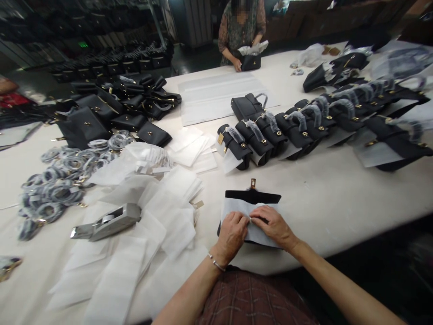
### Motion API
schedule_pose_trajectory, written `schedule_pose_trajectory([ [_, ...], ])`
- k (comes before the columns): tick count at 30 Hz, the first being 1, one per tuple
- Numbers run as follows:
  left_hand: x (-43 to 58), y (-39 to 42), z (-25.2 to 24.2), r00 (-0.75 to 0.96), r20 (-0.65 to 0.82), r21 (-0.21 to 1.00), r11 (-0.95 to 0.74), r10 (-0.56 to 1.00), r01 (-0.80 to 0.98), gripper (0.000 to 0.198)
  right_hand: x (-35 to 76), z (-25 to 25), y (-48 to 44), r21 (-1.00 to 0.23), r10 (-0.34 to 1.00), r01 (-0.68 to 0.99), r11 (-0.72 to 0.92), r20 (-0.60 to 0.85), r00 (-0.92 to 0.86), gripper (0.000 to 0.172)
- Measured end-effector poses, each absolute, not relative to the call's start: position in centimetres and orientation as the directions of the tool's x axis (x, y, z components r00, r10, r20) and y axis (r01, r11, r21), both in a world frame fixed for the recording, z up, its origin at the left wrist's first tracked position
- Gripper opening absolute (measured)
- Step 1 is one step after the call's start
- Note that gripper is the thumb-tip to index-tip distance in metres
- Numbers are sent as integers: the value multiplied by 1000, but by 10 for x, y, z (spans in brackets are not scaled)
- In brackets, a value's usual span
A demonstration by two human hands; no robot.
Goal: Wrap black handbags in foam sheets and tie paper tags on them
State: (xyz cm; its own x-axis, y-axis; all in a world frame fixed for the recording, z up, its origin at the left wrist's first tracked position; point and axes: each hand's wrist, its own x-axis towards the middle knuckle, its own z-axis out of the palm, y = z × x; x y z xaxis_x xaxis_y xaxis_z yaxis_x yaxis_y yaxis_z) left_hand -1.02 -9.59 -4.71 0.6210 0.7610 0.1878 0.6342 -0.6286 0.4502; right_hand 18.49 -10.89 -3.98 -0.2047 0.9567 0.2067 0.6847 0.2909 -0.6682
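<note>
A black handbag (252, 197) lies at the table's front edge before me, its flap spread away from me with a gold clasp (253, 183) at the tip. Across its body rests a thin white protective sheet (262, 238). My left hand (232, 232), a bracelet on its wrist, is closed with its fingertips pinched at the middle of the sheet. My right hand (274, 227) meets it there, thumb and index finger pinched on the same spot. Any small part between the fingertips is too small to make out.
Loose white sheets (169, 203) and a grey tape dispenser (117, 221) lie to my left. Beyond them are coiled wrapped straps (64, 185) and piled black bags (91, 117). A row of handbags (260, 140) stretches right. Opposite, a person (241, 31) handles another bag.
</note>
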Motion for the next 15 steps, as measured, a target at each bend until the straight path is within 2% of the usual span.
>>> schedule_pose_trajectory([
  [4, -14, -97, -46, 612, 248, 468, -646, 751, 603, 22, 177, -41, -109, -671, 973, 704, 230, 157, -169, 15],
  [8, -18, -97, -50, 615, 327, 518, -681, 717, 518, 26, 174, -45, -112, -666, 971, 707, 237, 177, -159, 16],
  [15, -19, -99, -59, 631, 304, 513, -681, 714, 523, 24, 179, -41, -111, -712, 980, 673, 201, 142, -141, 12],
])
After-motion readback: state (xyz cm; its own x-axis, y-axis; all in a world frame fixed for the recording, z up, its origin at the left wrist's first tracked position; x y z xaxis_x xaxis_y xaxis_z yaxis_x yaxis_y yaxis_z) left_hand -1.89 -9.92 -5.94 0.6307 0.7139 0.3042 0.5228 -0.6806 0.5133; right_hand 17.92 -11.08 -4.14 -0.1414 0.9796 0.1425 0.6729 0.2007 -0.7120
